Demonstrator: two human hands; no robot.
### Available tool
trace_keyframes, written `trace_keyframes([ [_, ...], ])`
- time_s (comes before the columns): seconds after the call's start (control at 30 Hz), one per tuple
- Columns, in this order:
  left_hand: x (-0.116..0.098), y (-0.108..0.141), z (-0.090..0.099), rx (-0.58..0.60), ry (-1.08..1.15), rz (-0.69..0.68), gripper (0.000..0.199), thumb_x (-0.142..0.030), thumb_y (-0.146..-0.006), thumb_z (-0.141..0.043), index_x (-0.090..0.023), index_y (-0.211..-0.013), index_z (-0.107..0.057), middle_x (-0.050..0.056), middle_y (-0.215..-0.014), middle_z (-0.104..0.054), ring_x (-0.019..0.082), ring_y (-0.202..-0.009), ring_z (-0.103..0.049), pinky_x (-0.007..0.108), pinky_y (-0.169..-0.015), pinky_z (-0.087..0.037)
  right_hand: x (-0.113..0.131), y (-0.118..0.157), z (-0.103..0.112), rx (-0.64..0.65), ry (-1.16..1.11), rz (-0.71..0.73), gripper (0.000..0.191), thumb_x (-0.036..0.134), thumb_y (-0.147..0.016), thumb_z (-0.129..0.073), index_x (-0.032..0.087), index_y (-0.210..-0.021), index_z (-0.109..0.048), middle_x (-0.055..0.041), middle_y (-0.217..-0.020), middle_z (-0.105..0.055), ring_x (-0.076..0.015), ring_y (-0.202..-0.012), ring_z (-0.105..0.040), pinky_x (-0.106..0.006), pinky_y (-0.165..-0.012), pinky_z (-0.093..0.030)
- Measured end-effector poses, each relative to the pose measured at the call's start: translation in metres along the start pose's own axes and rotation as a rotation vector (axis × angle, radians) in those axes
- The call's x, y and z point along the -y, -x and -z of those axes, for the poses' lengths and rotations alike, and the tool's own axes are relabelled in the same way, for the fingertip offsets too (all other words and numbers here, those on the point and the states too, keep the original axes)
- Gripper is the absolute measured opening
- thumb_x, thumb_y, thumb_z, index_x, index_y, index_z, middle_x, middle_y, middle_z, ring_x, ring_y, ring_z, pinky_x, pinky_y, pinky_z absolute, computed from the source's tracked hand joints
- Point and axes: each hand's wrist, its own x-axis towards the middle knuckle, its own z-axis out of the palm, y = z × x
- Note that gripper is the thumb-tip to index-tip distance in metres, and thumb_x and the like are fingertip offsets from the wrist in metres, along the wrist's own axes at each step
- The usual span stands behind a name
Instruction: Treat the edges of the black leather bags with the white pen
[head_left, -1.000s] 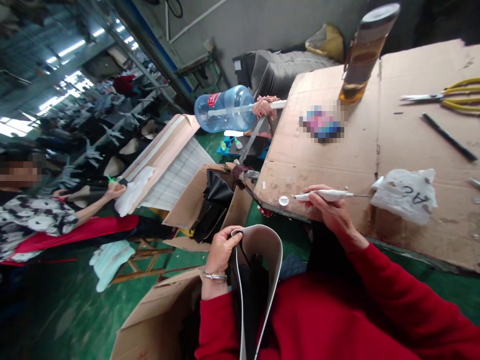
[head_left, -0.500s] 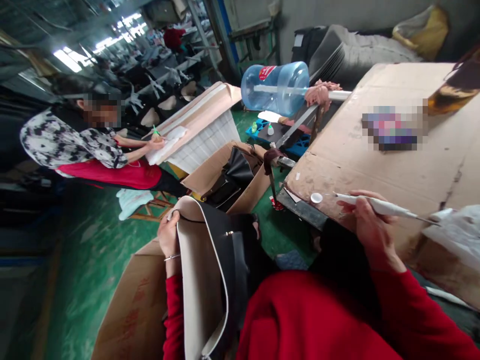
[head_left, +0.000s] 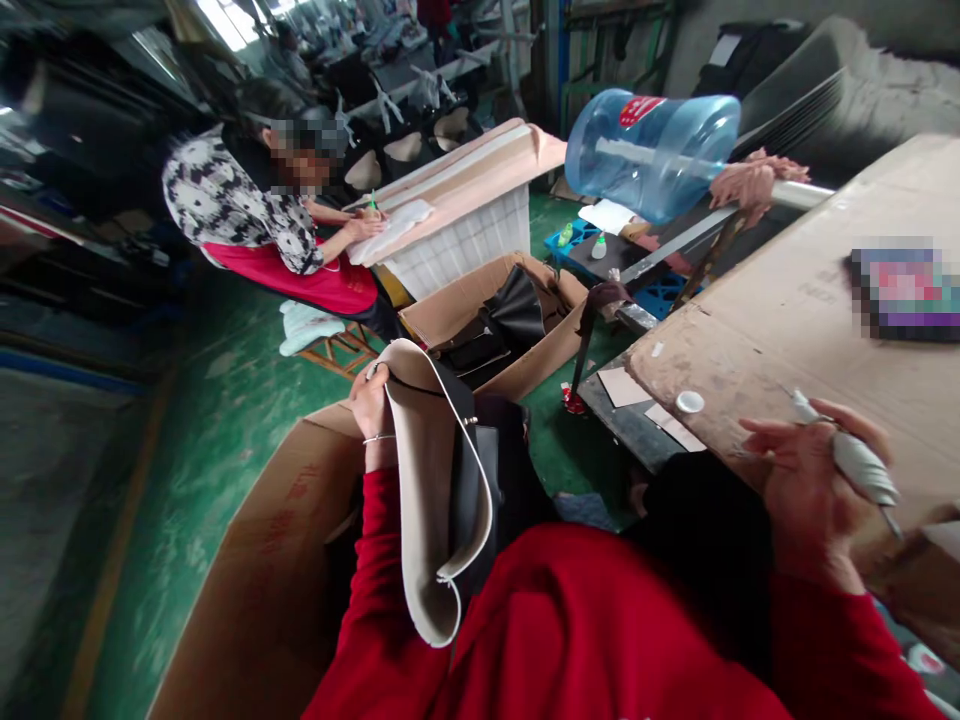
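A black bag (head_left: 426, 455) with a pale beige lining stands at my lap, its mouth gaping upward. The fingers of my left hand (head_left: 369, 408) pinch its far rim on the left side. Over the table's near edge is my right hand (head_left: 810, 495), closed around a slim white-handled tool (head_left: 862, 468). A thin metal spike sticks out of the handle's lower end; the other end narrows to a pale tip. A small round white cap (head_left: 690, 402) rests on the table just left of that hand.
A cardboard-topped table (head_left: 795, 300) is at right. An open carton (head_left: 270, 540) stands at left; another carton (head_left: 540, 355) ahead holds black bags. A large blue water bottle (head_left: 652, 150) lies sideways beyond. A co-worker (head_left: 277, 220) sits at a pale bench (head_left: 465, 185).
My view has swung left, so the scene sits further right. The tool has tilted more steeply in my right hand. The bag's rim has curled at its near end.
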Motion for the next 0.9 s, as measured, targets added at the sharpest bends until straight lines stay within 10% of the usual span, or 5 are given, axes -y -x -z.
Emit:
trace_keyframes([
  [0.27,-0.001,0.003,-0.004,-0.044,0.086,-0.006,0.016,-0.015,-0.079,-0.063,-0.013,-0.089,-0.075,0.009,-0.109,-0.078,0.026,-0.108,-0.066,0.030,-0.093,-0.050,0.053,0.027,-0.020,0.044,0.127,0.227,0.023,0.040,-0.082,-0.082,0.028,-0.098,-0.071,-0.0075,-0.074,-0.071,-0.0317,-0.062,-0.071,-0.041,-0.049,-0.050],
  [0.47,0.005,-0.001,-0.016,-0.111,0.157,0.011,0.019,-0.015,-0.075,-0.063,-0.011,-0.091,-0.073,0.010,-0.103,-0.077,0.026,-0.102,-0.067,0.032,-0.092,-0.051,0.127,0.081,-0.071,1.042,-0.040,0.350,0.026,0.028,-0.098,-0.072,0.032,-0.123,-0.066,-0.0050,-0.101,-0.077,-0.0202,-0.072,-0.074,-0.032,-0.064,-0.060],
  [0.6,0.010,-0.004,-0.025,-0.139,0.214,0.023,0.016,-0.015,-0.071,-0.064,-0.013,-0.085,-0.072,0.007,-0.090,-0.076,0.024,-0.093,-0.067,0.034,-0.090,-0.052,0.141,0.116,-0.098,1.370,-0.127,0.417,0.033,0.031,-0.101,-0.067,0.025,-0.131,-0.055,-0.0080,-0.109,-0.074,-0.0206,-0.082,-0.072,-0.030,-0.068,-0.053],
  [0.9,-0.007,0.005,-0.008,-0.216,0.386,-0.061,0.017,-0.017,-0.065,-0.065,-0.016,-0.081,-0.068,0.000,-0.078,-0.067,0.018,-0.080,-0.063,0.032,-0.085,-0.053,0.142,0.111,-0.104,1.320,-0.069,0.226,0.015,0.021,-0.098,-0.064,0.023,-0.107,-0.052,-0.0003,-0.088,-0.064,-0.0145,-0.071,-0.059,-0.025,-0.064,-0.039],
])
